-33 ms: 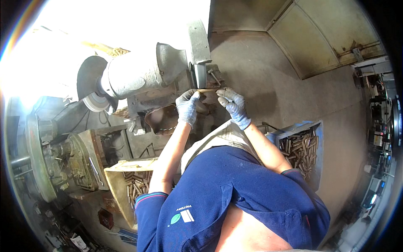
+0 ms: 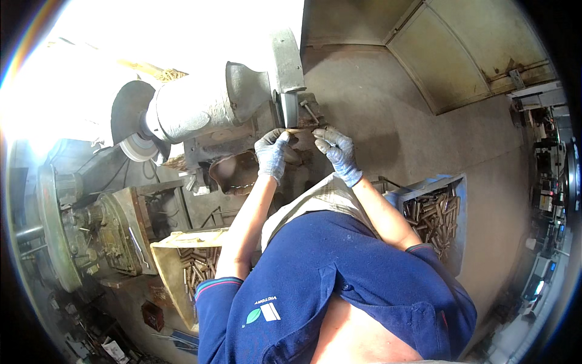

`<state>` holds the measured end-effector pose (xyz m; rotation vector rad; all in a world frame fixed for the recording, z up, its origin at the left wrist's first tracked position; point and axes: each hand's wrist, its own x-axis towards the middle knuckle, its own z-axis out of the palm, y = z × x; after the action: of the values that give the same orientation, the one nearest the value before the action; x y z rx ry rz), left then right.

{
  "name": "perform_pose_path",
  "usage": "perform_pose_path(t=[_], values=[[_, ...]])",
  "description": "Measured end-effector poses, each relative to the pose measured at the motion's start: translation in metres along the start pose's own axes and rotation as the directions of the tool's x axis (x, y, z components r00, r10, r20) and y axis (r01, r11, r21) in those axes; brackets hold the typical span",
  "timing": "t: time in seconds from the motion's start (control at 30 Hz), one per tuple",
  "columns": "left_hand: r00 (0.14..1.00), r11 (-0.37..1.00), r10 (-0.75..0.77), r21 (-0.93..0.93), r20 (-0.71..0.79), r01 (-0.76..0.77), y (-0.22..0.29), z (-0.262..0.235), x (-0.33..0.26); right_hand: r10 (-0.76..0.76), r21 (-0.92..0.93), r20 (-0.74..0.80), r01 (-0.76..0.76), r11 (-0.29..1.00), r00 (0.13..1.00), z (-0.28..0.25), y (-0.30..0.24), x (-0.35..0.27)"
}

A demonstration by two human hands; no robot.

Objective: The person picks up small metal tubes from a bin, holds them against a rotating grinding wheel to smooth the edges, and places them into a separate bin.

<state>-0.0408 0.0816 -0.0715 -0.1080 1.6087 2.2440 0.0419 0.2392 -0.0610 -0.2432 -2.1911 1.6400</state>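
Observation:
My left hand (image 2: pixel 271 155) and my right hand (image 2: pixel 337 153) wear grey-blue work gloves with dark, soiled fingertips. Between them, a short thin metal rod (image 2: pixel 299 130) is pinched at both ends and lies roughly level. Its middle is at the lower edge of the grinding wheel (image 2: pixel 290 110) of a bench grinder (image 2: pixel 193 108); whether it touches the wheel I cannot tell. The fingers of both hands are closed, and they cover the rod's ends.
A blue-edged bin (image 2: pixel 463 212) of metal rods stands by my right arm, and a yellowish bin (image 2: pixel 168 273) of similar rods by my left. A small hammer-like tool (image 2: pixel 309 111) lies beside the wheel. Greenish machinery (image 2: pixel 60 224) stands far left.
The rod shows less of its bright side and looks slightly turned. Both hands stay in almost the same place.

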Motion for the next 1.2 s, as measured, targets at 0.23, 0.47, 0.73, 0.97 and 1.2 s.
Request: perform_pose_path(t=[0.23, 0.47, 0.73, 0.97, 1.2], values=[[0.993, 0.999, -0.002, -0.053, -0.121, -0.005, -0.006, -0.038, 0.01, 0.068, 0.084, 0.042, -0.071, 0.994, 0.997, 0.036, 0.008, 0.004], [0.998, 0.999, -0.02, 0.03, -0.067, 0.022, -0.009, -0.03, 0.017, 0.191, 0.142, 0.058, -0.197, 0.97, 0.98, 0.025, -0.002, 0.007], [0.999, 0.998, -0.033, 0.055, -0.034, 0.035, -0.001, -0.007, 0.015, 0.241, 0.081, 0.032, -0.243, 0.967, 0.97, 0.013, 0.017, 0.009], [0.99, 0.998, -0.048, 0.027, -0.132, 0.052, -0.001, -0.046, 0.019, 0.265, 0.254, 0.124, -0.288, 0.923, 0.956, 0.049, 0.012, 0.011], [0.999, 0.998, 0.042, 0.055, 0.024, -0.043, 0.029, -0.041, -0.02, -0.125, 0.148, 0.078, 0.113, 0.983, 0.989, 0.029, -0.004, -0.009]])
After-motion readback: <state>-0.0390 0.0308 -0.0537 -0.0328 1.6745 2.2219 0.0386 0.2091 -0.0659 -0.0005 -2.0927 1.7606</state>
